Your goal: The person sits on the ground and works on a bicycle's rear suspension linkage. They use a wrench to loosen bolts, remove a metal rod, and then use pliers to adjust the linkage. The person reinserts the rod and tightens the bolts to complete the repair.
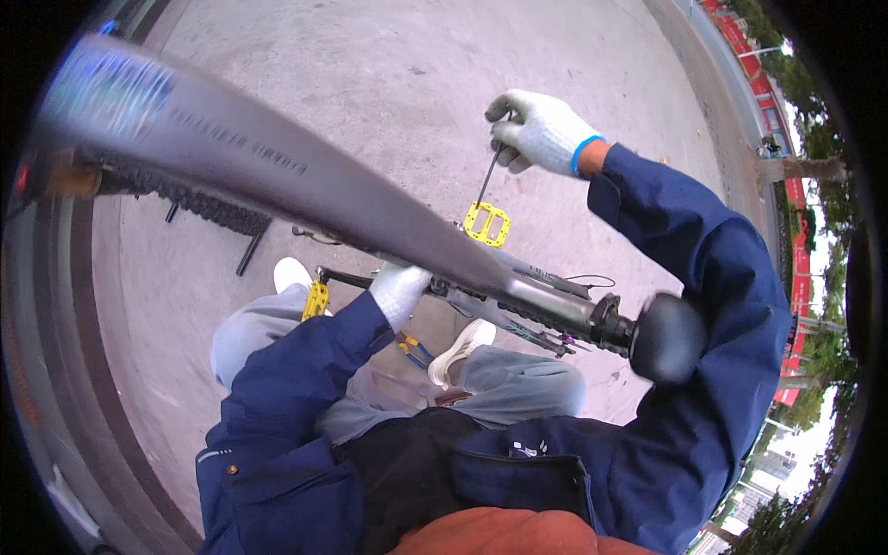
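Observation:
A bicycle stands before me, its grey frame tube (pixel 277 159) running across the view to the blurred black saddle (pixel 667 338). My right hand (pixel 538 132), in a white glove with a blue cuff edge, grips a thin dark metal rod (pixel 490 173), perhaps a hex key. The rod's lower end meets the far yellow pedal (pixel 488 224) in this view; contact cannot be told. My left hand (pixel 401 291), also gloved, is by the crank arm (pixel 350 279) below the frame tube. Its fingers are hidden behind the tube. The near yellow pedal (pixel 316 300) is beside my left knee.
Pliers with blue and yellow handles (pixel 414 350) lie on the concrete (pixel 347 90) between my white shoes (pixel 463 350). A knobby tyre (pixel 201 205) and a dark stand bar (pixel 252 246) are at left. Steps (pixel 52 298) border the left; red barriers (pixel 794 291) and trees line the right.

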Action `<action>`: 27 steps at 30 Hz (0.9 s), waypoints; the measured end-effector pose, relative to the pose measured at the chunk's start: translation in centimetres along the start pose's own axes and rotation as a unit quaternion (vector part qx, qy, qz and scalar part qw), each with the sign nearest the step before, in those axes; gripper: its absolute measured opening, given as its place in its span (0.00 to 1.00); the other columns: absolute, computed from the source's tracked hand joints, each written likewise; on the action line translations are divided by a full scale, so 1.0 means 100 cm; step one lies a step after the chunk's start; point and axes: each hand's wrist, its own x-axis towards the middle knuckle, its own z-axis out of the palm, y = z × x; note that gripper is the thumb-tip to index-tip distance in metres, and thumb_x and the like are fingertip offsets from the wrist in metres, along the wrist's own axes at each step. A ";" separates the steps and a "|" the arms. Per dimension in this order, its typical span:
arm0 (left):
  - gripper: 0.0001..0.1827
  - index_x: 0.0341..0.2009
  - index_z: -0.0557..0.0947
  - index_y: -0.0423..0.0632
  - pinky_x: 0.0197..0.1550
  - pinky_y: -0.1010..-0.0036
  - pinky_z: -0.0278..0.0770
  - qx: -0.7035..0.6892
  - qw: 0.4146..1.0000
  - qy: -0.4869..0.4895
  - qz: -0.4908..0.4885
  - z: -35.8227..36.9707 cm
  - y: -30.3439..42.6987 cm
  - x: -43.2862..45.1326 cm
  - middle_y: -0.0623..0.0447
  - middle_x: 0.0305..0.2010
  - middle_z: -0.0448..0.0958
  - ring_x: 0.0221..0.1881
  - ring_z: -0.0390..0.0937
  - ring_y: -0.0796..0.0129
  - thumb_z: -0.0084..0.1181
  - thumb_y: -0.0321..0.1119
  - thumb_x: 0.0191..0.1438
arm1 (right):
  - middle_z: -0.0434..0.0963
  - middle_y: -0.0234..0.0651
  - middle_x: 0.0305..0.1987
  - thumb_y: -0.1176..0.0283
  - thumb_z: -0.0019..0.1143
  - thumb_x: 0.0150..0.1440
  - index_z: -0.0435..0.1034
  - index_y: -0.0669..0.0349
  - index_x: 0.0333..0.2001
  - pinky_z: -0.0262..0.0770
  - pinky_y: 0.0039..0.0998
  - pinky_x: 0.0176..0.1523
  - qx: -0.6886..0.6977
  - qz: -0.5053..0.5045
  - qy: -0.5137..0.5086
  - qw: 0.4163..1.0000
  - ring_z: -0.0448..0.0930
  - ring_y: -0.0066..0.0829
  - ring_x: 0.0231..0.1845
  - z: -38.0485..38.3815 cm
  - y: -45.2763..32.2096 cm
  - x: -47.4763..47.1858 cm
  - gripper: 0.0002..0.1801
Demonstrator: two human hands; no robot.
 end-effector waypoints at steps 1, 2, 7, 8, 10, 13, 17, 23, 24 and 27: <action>0.23 0.66 0.74 0.42 0.65 0.71 0.72 0.041 0.999 -0.007 0.017 -0.002 -0.001 0.004 0.48 0.59 0.79 0.59 0.76 0.68 0.57 0.38 0.71 | 0.86 0.44 0.44 0.75 0.48 0.69 0.72 0.69 0.58 0.91 0.32 0.46 0.006 0.007 0.002 1.000 0.90 0.31 0.40 0.008 0.004 0.002 0.17; 0.23 0.67 0.74 0.42 0.61 0.71 0.75 0.026 1.000 -0.010 0.004 -0.003 -0.003 0.006 0.48 0.57 0.79 0.56 0.77 0.68 0.55 0.37 0.72 | 0.86 0.44 0.43 0.74 0.48 0.69 0.72 0.69 0.57 0.91 0.32 0.46 0.045 0.017 -0.009 0.999 0.90 0.31 0.40 0.014 0.008 0.002 0.16; 0.23 0.67 0.70 0.38 0.45 0.72 0.89 -0.089 0.995 -0.022 -0.046 -0.007 -0.010 0.024 0.44 0.51 0.81 0.44 0.84 0.66 0.52 0.33 0.71 | 0.86 0.40 0.39 0.72 0.49 0.70 0.72 0.66 0.55 0.90 0.30 0.42 0.080 0.019 -0.020 0.996 0.89 0.28 0.36 0.031 0.024 -0.003 0.14; 0.23 0.66 0.70 0.37 0.44 0.70 0.90 -0.117 0.991 -0.035 -0.060 -0.010 -0.009 0.028 0.42 0.51 0.81 0.43 0.85 0.64 0.53 0.33 0.71 | 0.86 0.40 0.39 0.71 0.49 0.70 0.72 0.66 0.55 0.89 0.30 0.42 0.076 0.011 -0.013 0.997 0.89 0.28 0.36 0.031 0.025 -0.003 0.14; 0.20 0.62 0.73 0.37 0.40 0.69 0.91 -0.123 0.991 -0.008 -0.050 -0.013 -0.015 0.026 0.42 0.48 0.83 0.40 0.86 0.63 0.54 0.33 0.71 | 0.86 0.41 0.39 0.71 0.49 0.70 0.72 0.67 0.56 0.88 0.30 0.42 0.081 0.003 -0.006 0.997 0.89 0.28 0.35 0.031 0.026 -0.004 0.15; 0.19 0.61 0.74 0.37 0.41 0.69 0.91 -0.098 0.994 -0.005 -0.047 -0.017 -0.021 0.026 0.42 0.49 0.83 0.40 0.86 0.62 0.54 0.33 0.71 | 0.86 0.41 0.39 0.71 0.48 0.70 0.72 0.67 0.56 0.88 0.29 0.43 0.052 -0.009 0.004 0.999 0.89 0.27 0.35 0.030 0.027 -0.003 0.15; 0.18 0.60 0.75 0.37 0.41 0.69 0.91 -0.093 0.994 -0.015 -0.050 -0.021 -0.022 0.028 0.43 0.49 0.83 0.40 0.86 0.62 0.54 0.34 0.71 | 0.86 0.41 0.38 0.70 0.49 0.71 0.72 0.67 0.58 0.87 0.29 0.42 0.061 -0.018 0.007 0.998 0.89 0.27 0.35 0.031 0.030 0.000 0.16; 0.19 0.58 0.76 0.37 0.42 0.68 0.90 -0.088 0.994 -0.022 -0.058 -0.019 -0.020 0.031 0.43 0.49 0.83 0.41 0.87 0.62 0.56 0.36 0.70 | 0.86 0.39 0.38 0.66 0.49 0.71 0.73 0.64 0.58 0.86 0.29 0.41 0.053 0.003 -0.018 0.998 0.88 0.25 0.33 0.033 0.031 0.001 0.17; 0.20 0.59 0.76 0.37 0.42 0.68 0.90 -0.092 0.994 -0.023 -0.058 -0.019 -0.020 0.030 0.43 0.49 0.83 0.41 0.86 0.62 0.56 0.37 0.70 | 0.86 0.39 0.39 0.66 0.49 0.72 0.73 0.64 0.59 0.86 0.29 0.42 0.057 -0.019 -0.014 0.998 0.88 0.25 0.33 0.033 0.031 0.001 0.18; 0.23 0.60 0.75 0.36 0.43 0.69 0.90 -0.117 0.990 -0.033 -0.066 -0.023 -0.024 0.031 0.43 0.49 0.83 0.42 0.86 0.63 0.59 0.39 0.69 | 0.86 0.40 0.41 0.64 0.46 0.73 0.73 0.62 0.61 0.87 0.28 0.43 0.080 -0.023 -0.019 0.996 0.87 0.26 0.33 0.031 0.027 0.000 0.19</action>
